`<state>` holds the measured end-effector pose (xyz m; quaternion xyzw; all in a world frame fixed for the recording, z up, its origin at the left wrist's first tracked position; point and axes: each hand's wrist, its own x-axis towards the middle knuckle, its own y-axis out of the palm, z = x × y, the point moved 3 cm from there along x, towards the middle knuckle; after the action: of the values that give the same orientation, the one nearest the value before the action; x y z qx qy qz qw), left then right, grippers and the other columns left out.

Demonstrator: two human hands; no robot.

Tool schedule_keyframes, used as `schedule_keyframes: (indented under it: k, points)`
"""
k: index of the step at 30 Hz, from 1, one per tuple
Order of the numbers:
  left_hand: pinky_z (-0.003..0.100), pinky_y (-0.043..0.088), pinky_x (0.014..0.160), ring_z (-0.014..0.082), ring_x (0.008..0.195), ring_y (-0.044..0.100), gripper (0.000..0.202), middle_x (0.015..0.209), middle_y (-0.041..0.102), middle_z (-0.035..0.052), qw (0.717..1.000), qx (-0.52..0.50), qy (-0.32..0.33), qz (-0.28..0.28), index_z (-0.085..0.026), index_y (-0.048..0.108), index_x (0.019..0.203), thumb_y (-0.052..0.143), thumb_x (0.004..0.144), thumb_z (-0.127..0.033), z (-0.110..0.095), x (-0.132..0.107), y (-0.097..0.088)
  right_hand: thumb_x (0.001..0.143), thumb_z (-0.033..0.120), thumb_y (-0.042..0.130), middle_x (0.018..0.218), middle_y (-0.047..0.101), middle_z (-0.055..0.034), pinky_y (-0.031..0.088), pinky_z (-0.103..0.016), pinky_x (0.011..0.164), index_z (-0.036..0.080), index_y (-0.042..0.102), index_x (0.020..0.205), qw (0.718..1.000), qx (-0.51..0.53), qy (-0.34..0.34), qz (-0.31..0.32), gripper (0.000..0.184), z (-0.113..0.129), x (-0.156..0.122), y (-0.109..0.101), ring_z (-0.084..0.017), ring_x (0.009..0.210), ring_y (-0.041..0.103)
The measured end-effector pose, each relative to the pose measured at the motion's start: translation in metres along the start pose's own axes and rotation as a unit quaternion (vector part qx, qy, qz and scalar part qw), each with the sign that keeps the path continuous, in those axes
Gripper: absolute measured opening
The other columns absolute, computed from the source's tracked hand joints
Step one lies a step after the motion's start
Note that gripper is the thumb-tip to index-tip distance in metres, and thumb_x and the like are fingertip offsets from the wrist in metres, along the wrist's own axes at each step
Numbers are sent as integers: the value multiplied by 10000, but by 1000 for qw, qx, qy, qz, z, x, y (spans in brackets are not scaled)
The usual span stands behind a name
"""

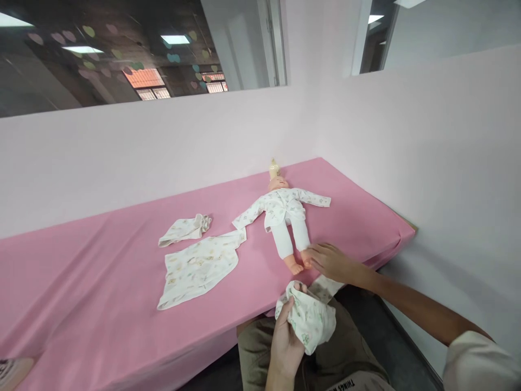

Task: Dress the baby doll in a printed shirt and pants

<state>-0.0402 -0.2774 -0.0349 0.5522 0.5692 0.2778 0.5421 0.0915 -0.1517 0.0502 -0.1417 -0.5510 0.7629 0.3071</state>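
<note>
A baby doll lies on its back on the pink-covered table, in a white patterned top and white leggings, with bare feet. My right hand is at the doll's foot on the right side, its fingers closed round the ankle. Below the doll, over my lap, my left hand grips bunched-up white patterned baby pants. The fingertips of that hand poke out through an opening in the cloth. Part of the pants trails up to the table edge under my right wrist.
Left of the doll, a white patterned baby garment lies flat, with a baby hat behind it. A baby bottle stands beyond the doll's head by the wall. The pink tabletop meets walls behind and at right.
</note>
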Motion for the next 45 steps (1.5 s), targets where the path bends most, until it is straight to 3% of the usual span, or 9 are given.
schedule_keyframes:
  k: [3,5,8,13,21,31,37,41,45]
  points:
    - [329,375,1120,193,1173,619,234,1095,738,35,999,2,3,-51,-236,755,1019,573,892,-160,3,5,2,858,58,472,1209,585,-156,399,-423,989,143,607,1144,992,-95,-80,-10,328,-4,33,11,-268,1143,515]
    - [328,379,1115,194,1178,615,228,1096,738,39,996,-8,8,-85,-227,756,1006,575,890,-149,3,6,2,778,76,592,1425,442,-171,339,-459,1052,163,549,1274,985,-118,-127,-7,505,-8,49,16,-312,1291,410]
    - [299,360,1124,181,1216,588,200,1109,734,36,996,-24,18,-79,-220,759,968,578,897,-170,5,1,2,677,79,689,1544,305,-142,283,-510,1086,211,554,1300,974,-131,-182,27,652,-10,67,24,-371,1391,283]
    - [327,365,1120,216,1220,585,109,946,760,26,999,-38,3,-29,-209,749,850,659,837,-150,13,-12,8,705,7,615,1463,445,-89,256,-532,1113,243,660,1149,965,-145,-214,51,505,-7,86,36,-347,1420,261]
    - [319,540,892,212,935,709,121,982,735,87,980,-12,52,-190,-130,678,949,655,842,-182,-3,3,30,712,112,671,1424,480,-120,309,-522,1083,194,688,1082,957,-165,-231,61,379,0,98,33,-369,1370,320]
    - [163,543,707,87,709,681,154,746,695,-13,989,-55,83,-110,-172,662,823,562,913,-248,-24,34,57,716,74,608,1422,486,-84,410,-505,997,249,671,1125,970,-89,-184,127,449,3,103,4,-348,1326,386]
    - [113,536,654,56,643,652,85,717,672,-20,993,10,101,-63,-176,680,920,614,877,-209,-36,41,61,884,111,462,1400,523,-64,352,-457,1088,229,674,1121,982,65,-160,80,339,4,86,-3,-270,1358,382]
    - [178,554,740,89,741,676,186,827,691,-1,988,-1,136,-65,-192,657,1058,591,890,-241,-38,45,60,963,344,436,1147,632,-66,437,-374,972,199,647,1057,977,210,-29,14,273,3,54,1,-230,1183,524]
    - [258,570,733,146,789,685,263,930,695,20,981,-2,171,-97,-209,638,1115,633,854,-238,-37,48,59,795,526,649,940,565,-47,472,-344,764,178,559,840,978,187,87,6,363,13,24,10,-206,881,551]
